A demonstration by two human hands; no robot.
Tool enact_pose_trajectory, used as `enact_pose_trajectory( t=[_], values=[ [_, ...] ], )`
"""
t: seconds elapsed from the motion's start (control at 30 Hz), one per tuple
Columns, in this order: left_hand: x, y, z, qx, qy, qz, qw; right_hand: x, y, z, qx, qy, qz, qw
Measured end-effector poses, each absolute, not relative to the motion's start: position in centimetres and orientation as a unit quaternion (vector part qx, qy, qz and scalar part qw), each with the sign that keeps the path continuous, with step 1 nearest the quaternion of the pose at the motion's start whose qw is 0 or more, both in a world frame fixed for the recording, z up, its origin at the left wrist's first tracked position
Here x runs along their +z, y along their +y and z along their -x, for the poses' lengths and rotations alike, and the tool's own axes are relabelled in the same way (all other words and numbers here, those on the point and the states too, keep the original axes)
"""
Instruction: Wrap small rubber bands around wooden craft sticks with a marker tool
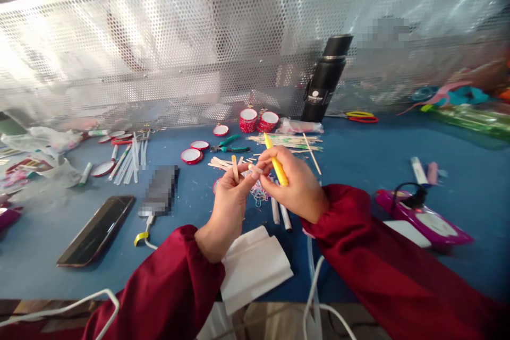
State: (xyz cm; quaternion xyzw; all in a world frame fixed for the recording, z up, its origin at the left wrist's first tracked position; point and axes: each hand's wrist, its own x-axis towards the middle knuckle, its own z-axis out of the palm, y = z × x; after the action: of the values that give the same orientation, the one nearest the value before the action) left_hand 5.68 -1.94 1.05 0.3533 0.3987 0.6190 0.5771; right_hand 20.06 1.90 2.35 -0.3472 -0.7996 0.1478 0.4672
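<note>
My left hand (229, 199) is closed around a wooden craft stick (235, 169), which stands up between the fingers. A small pale piece (255, 169) sits where the fingertips of both hands meet; its kind is too small to tell. In my right hand (298, 183) a yellow marker (275, 160) is gripped at a slant, its narrow end pointing up. Under the hands lie loose craft sticks (218, 163) and a tangle of thin pastel loops (260, 195), partly hidden. Two white sticks (285, 217) poke out below my right hand.
Folded white paper (257, 265) lies at the table's front edge. Phone (98, 228), second device (159, 191) and purple power strip (426, 220) flank the hands. Beyond are green-handled pliers (231, 147), red round tins (248, 119), a black bottle (324, 82) and scissors (360, 116) before a perforated panel.
</note>
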Motion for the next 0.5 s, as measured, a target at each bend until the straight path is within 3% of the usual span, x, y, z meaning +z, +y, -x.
enact_pose_trajectory(
  t=[0.23,0.4,0.5],
  values=[
    [1.4,-2.0,-5.6,0.645,0.378,-0.341,0.570,2.5,1.5,-20.2,0.151,-0.805,0.336,0.465],
    [1.8,-1.7,-4.6,0.664,0.333,-0.270,0.613,3.3,0.2,-20.6,0.181,-0.774,0.276,0.540],
    [2.0,-1.3,-4.1,0.663,0.299,-0.225,0.648,3.3,-0.4,-20.7,0.200,-0.767,0.275,0.544]
  ],
)
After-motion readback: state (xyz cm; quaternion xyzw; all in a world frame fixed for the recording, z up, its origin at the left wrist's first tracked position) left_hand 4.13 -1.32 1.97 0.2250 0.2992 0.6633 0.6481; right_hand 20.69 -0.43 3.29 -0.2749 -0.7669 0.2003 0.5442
